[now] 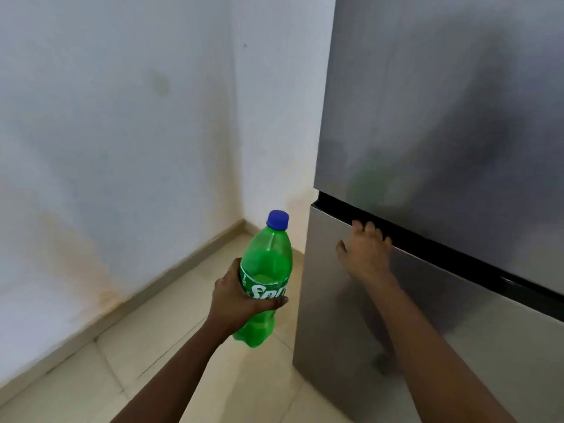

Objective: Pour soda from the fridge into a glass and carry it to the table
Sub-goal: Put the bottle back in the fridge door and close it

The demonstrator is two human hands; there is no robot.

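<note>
The left hand is wrapped round the middle of a green plastic soda bottle with a blue screw cap, fingers curled behind the label and the thumb hooked across the front, just under the white lettering. The bottle is off the ground and clear of every surface, tilted a little so its cap leans up and away from the wrist. Inside, the liquid line sits just above the gripping fingers; the neck above that shows clear green plastic. The lobed base pokes out below the heel of the hand.

To the right of that grip, close but not touching the bottle, stands the tall brushed-steel two-door fridge. Both doors look closed, a dark gap running between the upper and lower one. The right hand lies flat on the top edge of the lower door, palm against the metal, fingers spread and straight, their tips reaching up into the dark gap. It grips nothing; it presses. A faint green reflection of the bottle shows in the upper door, above that hand.

Beyond the bottle's cap, a white painted wall meets another in a corner, with brownish stains low down near the beige skirting. Under both forearms lies a pale cream tiled floor, and the fridge's lower corner stands on it just right of the bottle's base.
</note>
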